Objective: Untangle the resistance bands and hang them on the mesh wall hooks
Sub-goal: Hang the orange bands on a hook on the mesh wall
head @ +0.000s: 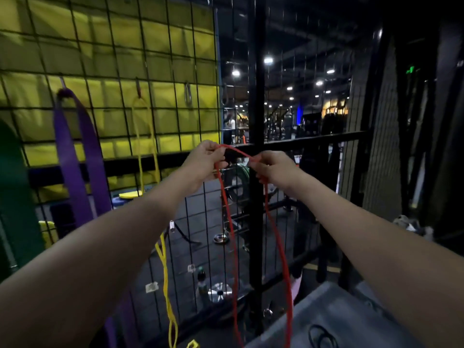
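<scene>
left hand (204, 160) and right hand (272, 167) both raised in front of the mesh wall (113, 59), level with its dark horizontal rail. left fingers (217, 156) curled narrow, pinching the top of the red band (233, 247). right fingers (256, 165) curled narrow too, pinching the same band just beside the left hand. short arc of red stretched between the two hands; two red strands hanging down from them, in front of the mesh. yellow band (145, 136) hanging from a hook (138, 87) on the mesh, left of the hands. purple band (75, 151) hung further left. bare hook (188, 92) on the mesh above the left hand.
</scene>
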A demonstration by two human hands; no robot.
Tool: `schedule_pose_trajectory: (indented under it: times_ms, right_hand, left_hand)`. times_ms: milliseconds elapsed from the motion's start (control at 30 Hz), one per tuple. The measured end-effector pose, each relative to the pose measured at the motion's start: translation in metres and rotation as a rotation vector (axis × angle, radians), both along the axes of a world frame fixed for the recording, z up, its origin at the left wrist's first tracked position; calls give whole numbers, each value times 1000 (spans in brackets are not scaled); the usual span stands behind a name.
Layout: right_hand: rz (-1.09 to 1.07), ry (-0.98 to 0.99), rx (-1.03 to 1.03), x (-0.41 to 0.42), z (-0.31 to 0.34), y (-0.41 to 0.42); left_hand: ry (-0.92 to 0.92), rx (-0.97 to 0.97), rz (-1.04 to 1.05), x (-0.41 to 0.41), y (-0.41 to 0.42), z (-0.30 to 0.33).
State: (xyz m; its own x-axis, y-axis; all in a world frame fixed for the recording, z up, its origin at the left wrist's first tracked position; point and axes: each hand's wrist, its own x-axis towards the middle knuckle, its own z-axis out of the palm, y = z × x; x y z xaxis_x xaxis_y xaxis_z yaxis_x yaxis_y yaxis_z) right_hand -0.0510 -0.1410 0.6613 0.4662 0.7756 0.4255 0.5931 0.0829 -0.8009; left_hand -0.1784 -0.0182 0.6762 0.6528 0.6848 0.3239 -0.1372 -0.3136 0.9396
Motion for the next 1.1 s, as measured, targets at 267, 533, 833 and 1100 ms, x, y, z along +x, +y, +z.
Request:
schedule_pose_trajectory:
  times_ms: [267,533,833,1100]
  right_hand:
    - [7,183,260,-12,66,45]
    - [-44,118,261,11,97,119]
    - [-23,164,244,34,121,211]
    - [-54,-107,254,41,150,257]
  left_hand:
    - [-20,189,27,-26,43,57]
    - [-146,420,198,-15,111,103]
    - [-77,989,474,18,179,144]
    - [-47,1092,513,34,212,152]
